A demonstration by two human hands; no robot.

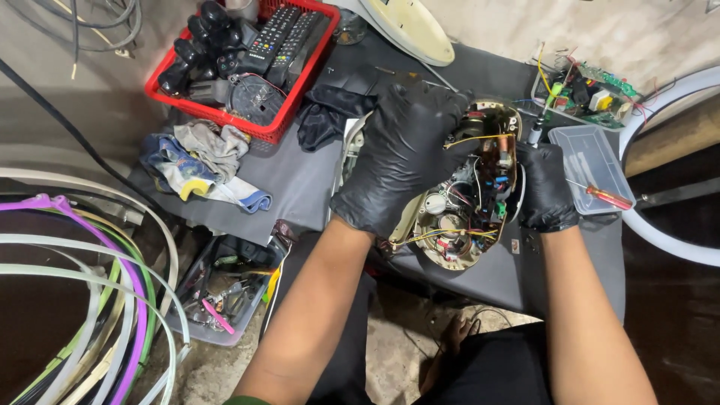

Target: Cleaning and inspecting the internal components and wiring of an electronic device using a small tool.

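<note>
Mid-repair, the left hand (401, 154) steadies the opened appliance (457, 217) while the right hand (546, 187) grips a screwdriver (534, 133) at its far edge, so the next move likely calls for careful, steady turning

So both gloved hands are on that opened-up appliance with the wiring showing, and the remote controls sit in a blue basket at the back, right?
Not quite: the basket holding the remote controls is red, not blue, as the head view shows. Both gloved hands, left hand and right hand, are indeed on the opened appliance.
</note>
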